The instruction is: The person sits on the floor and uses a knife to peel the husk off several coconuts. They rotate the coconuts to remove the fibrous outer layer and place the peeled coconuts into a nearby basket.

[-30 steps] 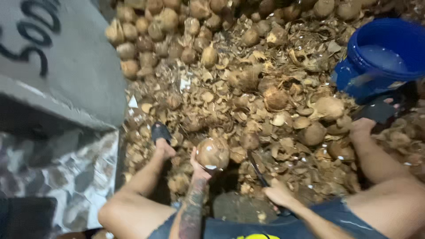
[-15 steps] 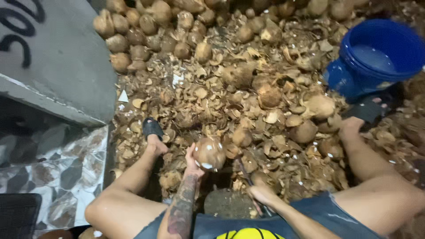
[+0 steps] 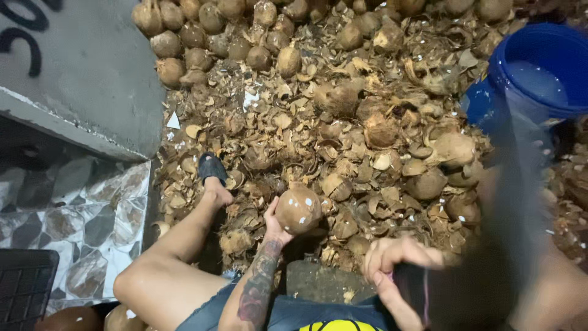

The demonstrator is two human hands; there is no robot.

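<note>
A: Where is the coconut (image 3: 298,209)?

B: In the left hand (image 3: 277,222), held up over the heap of shells (image 3: 367,141). The fingers cup it from below and from the left, pressed to its husk; the nut bulges out above and to the right of them.

A: And the right hand (image 3: 392,270)?

B: It is nearer the camera, right of the nut and apart from it. The fingers are curled tight about a dark handle (image 3: 411,288). What rises from that handle is a dark blur (image 3: 508,233) sweeping up past the blue bucket (image 3: 539,79), too smeared to tell its shape.

A: What lies beyond the fingertips?

B: Broken shells, then whole coconuts (image 3: 245,30) piled farther off. A sandal (image 3: 212,167) sits left of the nut.
</note>
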